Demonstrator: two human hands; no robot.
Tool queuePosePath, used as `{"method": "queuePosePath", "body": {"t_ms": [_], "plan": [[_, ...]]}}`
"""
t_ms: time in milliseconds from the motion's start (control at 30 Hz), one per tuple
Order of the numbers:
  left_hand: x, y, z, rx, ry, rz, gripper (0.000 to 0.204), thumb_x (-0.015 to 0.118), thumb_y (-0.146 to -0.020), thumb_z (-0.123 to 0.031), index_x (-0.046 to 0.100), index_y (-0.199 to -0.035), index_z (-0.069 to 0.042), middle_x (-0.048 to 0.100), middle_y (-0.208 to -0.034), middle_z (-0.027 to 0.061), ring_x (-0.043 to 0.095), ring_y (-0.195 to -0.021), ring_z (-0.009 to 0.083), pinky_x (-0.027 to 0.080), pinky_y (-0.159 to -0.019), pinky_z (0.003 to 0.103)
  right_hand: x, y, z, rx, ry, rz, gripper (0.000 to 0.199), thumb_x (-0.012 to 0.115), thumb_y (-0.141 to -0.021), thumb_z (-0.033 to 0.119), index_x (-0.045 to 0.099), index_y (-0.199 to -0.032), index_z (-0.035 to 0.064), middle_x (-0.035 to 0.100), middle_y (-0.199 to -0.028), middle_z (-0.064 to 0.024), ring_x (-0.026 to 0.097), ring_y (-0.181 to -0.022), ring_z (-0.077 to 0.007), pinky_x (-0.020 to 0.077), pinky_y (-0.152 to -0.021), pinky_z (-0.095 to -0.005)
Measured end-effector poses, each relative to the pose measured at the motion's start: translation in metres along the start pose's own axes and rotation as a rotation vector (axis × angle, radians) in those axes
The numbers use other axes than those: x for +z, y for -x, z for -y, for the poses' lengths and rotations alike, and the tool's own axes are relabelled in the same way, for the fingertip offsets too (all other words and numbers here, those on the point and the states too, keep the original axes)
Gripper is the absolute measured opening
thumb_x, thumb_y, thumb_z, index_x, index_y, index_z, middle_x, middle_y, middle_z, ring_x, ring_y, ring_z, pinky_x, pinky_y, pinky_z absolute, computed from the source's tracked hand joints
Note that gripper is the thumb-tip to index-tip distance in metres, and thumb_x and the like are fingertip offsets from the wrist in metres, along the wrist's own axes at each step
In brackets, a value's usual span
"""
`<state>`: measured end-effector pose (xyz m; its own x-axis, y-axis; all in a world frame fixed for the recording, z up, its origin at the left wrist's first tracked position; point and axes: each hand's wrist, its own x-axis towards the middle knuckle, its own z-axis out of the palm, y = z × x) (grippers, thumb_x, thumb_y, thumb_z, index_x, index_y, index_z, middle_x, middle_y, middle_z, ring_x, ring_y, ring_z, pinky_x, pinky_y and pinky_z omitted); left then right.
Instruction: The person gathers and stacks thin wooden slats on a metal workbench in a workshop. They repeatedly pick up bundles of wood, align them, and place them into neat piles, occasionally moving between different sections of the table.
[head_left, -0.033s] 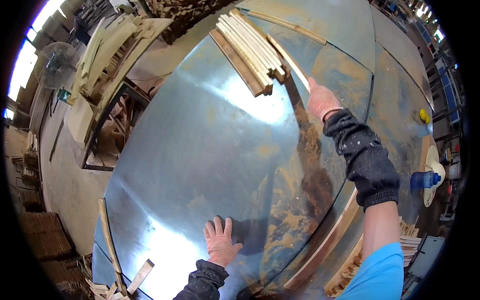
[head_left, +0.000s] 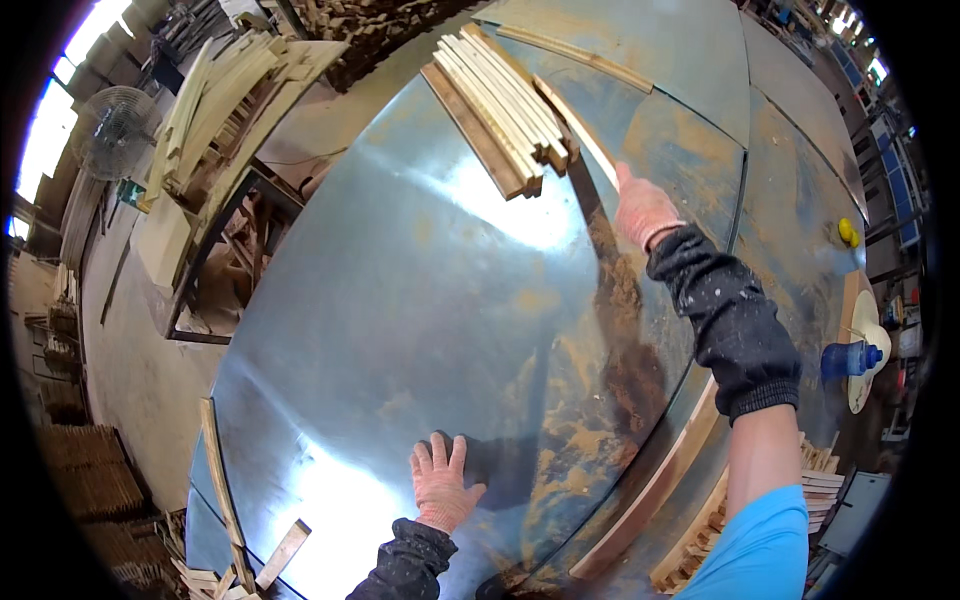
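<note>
Wooden strip [head_left: 577, 125] up at upper centre, one end in the right hand [head_left: 647, 207] — and it lies outside the group, so that piece looks unfinished. Nearest first: short loose offcut [head_left: 283, 553] at lower left, long curved board [head_left: 650, 490] at lower right, neither of them with the others. Then a broad bare stretch of metal tabletop [head_left: 380, 300] across the middle, brown sawdust [head_left: 620, 290] smeared right of centre. Beyond that comes the part that looks done: a bundle [head_left: 500, 105] of pale lengths packed side by side at upper centre, with the gripped piece just right of it; whether the two touch, I cannot tell. Farther out, another lone strip [head_left: 575, 55] slants across the top, apart from the bundle. How many remain in all, the view doesn't settle.

Now the hands — well apart. Left hand [head_left: 445, 487], lower centre: palm down toward the metal, fingers spread, holding nothing, dark sleeve rising from the bottom edge. Right arm reaches long from the lower right corner, slanting up and leftward, its fingers closed around the near end of the strip, which points away toward the upper left.
</note>
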<state>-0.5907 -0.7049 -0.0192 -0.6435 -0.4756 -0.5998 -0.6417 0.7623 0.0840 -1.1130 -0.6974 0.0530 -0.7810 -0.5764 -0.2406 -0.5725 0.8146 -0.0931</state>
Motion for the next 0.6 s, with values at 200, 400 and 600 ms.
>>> {"method": "queuePosePath", "body": {"t_ms": [200,400,600], "plan": [[-0.001,-0.009,0.037,0.183,0.161,-0.099,0.087,0.084,-0.081,-0.042,0.049,-0.154,-0.012,0.039,-0.161,0.0153,0.032,-0.15,0.0427,0.03,-0.125,0.051,0.006,0.064,0.016,-0.033,0.102,0.056,0.068,0.061,-0.095,0.008,0.039,-0.158,-0.0024,0.07,-0.121,-0.0289,0.071,-0.113,-0.0445,0.058,-0.096,-0.051],[-0.025,-0.046,0.089,-0.128,0.974,-0.112,0.066,0.073,-0.088,-0.034,0.058,-0.143,0.0,0.068,-0.135,0.0188,0.064,-0.124,0.041,0.053,-0.103,0.043,0.019,0.154,0.035,-0.041,0.038,0.068,0.067,0.06,-0.094,0.007,0.041,-0.158,0.0005,0.07,-0.118,-0.0275,0.069,-0.113,-0.0458,0.0576,-0.096,-0.0501],[-0.055,-0.15,0.15,-0.218,0.821,-0.558,0.093,0.074,-0.087,-0.043,0.038,-0.162,-0.001,0.05,-0.157,0.0276,0.053,-0.141,0.0425,0.045,-0.116,0.044,0.044,0.176,0.022,-0.009,-0.139,0.101,0.075,0.056,-0.094,0.005,0.033,-0.165,0.0107,0.071,-0.117,-0.0279,0.069,-0.114,-0.0449,0.0559,-0.097,-0.0518]]}}
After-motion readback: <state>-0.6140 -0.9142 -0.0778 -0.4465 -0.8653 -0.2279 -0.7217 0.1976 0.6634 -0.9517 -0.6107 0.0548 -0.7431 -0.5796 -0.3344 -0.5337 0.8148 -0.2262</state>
